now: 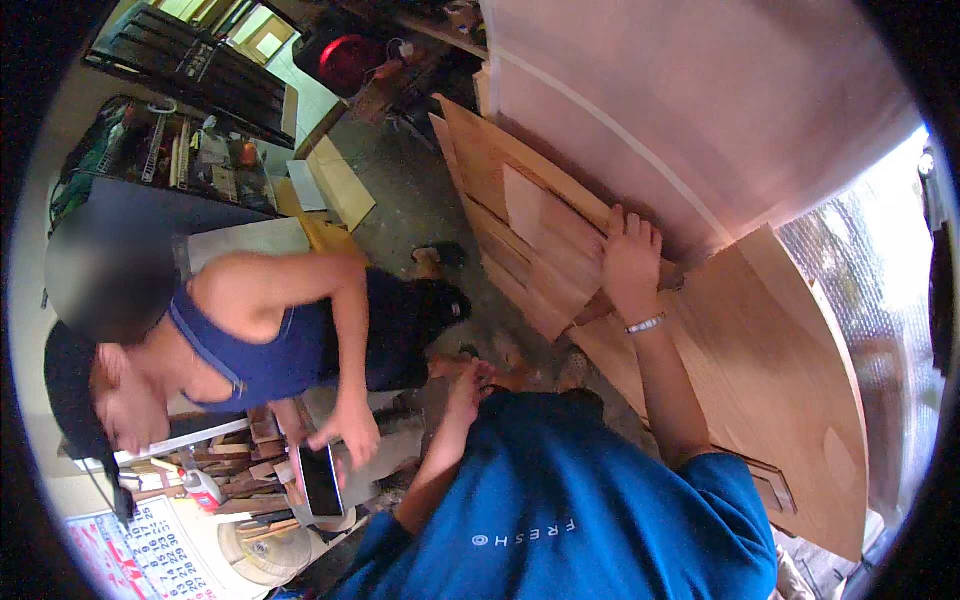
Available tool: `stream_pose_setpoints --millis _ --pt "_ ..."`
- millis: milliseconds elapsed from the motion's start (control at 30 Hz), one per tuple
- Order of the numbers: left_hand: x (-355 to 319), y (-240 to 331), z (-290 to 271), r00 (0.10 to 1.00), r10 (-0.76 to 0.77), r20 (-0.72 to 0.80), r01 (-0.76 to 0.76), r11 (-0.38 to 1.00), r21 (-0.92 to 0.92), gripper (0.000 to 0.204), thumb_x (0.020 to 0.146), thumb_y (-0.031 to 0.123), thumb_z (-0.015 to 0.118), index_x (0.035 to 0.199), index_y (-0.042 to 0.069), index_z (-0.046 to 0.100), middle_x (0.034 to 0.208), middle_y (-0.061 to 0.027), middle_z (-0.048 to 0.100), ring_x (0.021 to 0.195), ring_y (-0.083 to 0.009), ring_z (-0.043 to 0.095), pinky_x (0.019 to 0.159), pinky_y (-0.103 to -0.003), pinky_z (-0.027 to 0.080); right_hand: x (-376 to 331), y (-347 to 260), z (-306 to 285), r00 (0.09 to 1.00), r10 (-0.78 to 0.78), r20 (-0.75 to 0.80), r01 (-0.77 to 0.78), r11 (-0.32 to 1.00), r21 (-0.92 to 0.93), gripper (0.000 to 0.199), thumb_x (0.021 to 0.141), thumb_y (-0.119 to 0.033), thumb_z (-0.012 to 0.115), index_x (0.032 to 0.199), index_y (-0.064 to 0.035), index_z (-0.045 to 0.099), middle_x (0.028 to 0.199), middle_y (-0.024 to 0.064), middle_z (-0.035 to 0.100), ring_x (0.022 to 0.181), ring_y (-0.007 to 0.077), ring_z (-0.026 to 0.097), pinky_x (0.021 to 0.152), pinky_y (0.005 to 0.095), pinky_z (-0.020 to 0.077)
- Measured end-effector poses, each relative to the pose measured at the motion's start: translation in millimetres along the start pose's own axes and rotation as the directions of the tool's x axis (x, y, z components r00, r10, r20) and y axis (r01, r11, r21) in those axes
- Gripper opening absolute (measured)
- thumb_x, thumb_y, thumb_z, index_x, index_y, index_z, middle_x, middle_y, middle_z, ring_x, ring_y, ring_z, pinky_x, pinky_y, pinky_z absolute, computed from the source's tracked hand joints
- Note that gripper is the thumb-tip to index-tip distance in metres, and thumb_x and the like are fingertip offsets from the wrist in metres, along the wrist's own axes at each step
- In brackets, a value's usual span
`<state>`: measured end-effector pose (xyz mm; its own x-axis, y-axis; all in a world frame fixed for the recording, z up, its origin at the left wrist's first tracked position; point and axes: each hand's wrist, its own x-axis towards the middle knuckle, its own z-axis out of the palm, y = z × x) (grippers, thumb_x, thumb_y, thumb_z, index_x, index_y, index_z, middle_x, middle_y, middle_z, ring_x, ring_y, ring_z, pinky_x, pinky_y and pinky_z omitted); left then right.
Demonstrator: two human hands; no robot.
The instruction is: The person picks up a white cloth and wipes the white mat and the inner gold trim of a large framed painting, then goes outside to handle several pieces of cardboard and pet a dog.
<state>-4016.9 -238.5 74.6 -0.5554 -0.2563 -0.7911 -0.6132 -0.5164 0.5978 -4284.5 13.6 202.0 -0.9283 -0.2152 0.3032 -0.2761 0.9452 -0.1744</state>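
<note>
My right hand (632, 262), with a band on its wrist, grips the upper edge of a brown wooden panel (565, 235). Its fingers curl over that edge. The panel has a rectangular framed section and leans with other wooden sheets. Close to my waist, my left hand (463, 398) is closed, its fingertips drawn together. Something small and dark may be at those fingers, but I cannot make it out. A larger wooden panel (745, 350) stands to the right, beside my right forearm.
At left, a co-worker in a navy tank top (265, 345) holds a phone (320, 480). Wood offcuts (255, 475), a red-and-white bottle (202, 490) and a calendar (130, 550) are below them. A tall sheet covered in translucent film (690, 110) rises behind the panels. Cluttered shelves (190, 160) stand far left.
</note>
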Motion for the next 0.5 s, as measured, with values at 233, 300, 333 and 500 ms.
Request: stream_pose_setpoints --millis 233,300,333,500 --pt "59.3 7.2 38.7 0.995 0.093 0.045 -0.099 0.981 0.168 0.025 0.095 0.032 0.057 0.102 0.009 0.063 0.093 -0.0025 0.063 0.083 -0.0132 0.060 0.068 -0.029 0.048 3.2 -13.6 3.3 1.000 -0.006 -0.009 0.006 1.000 0.008 0.022 0.084 -0.015 0.053 0.101 -0.0021 0.060 0.095 0.0123 0.060 0.090 0.0266 0.060 0.073 0.0376 0.0521" --pt "74.1 16.0 63.0 0.996 0.066 0.062 -0.075 0.983 0.166 0.024 0.095 0.029 0.057 0.106 0.008 0.061 0.094 -0.0031 0.063 0.082 -0.0131 0.060 0.070 -0.029 0.048 4.6 -13.3 0.6 1.000 -0.015 -0.024 0.016 0.999 0.032 0.019 0.085 -0.013 0.052 0.099 -0.0019 0.059 0.095 0.0127 0.060 0.089 0.0267 0.060 0.071 0.0375 0.0523" --pt "80.5 22.6 77.2 0.996 0.054 0.070 -0.065 0.984 0.167 0.025 0.095 0.028 0.057 0.108 0.008 0.060 0.095 -0.0034 0.063 0.082 -0.0131 0.059 0.070 -0.029 0.048 4.8 -12.6 -4.1 1.000 -0.015 0.001 0.014 0.999 0.030 0.021 0.085 -0.013 0.052 0.101 -0.0014 0.058 0.096 0.0129 0.060 0.089 0.0269 0.060 0.073 0.0377 0.0522" --pt "95.2 45.9 138.8 0.919 0.390 0.059 -0.382 0.843 0.379 0.035 0.092 0.022 0.059 0.121 0.004 0.051 0.110 -0.0105 0.060 0.100 -0.0221 0.058 0.086 -0.037 0.047 -10.7 -20.6 -5.3 1.000 -0.028 0.008 0.028 0.999 -0.042 0.035 0.085 -0.012 0.052 0.117 0.0026 0.054 0.102 0.0141 0.059 0.096 0.0278 0.058 0.081 0.0380 0.0503"
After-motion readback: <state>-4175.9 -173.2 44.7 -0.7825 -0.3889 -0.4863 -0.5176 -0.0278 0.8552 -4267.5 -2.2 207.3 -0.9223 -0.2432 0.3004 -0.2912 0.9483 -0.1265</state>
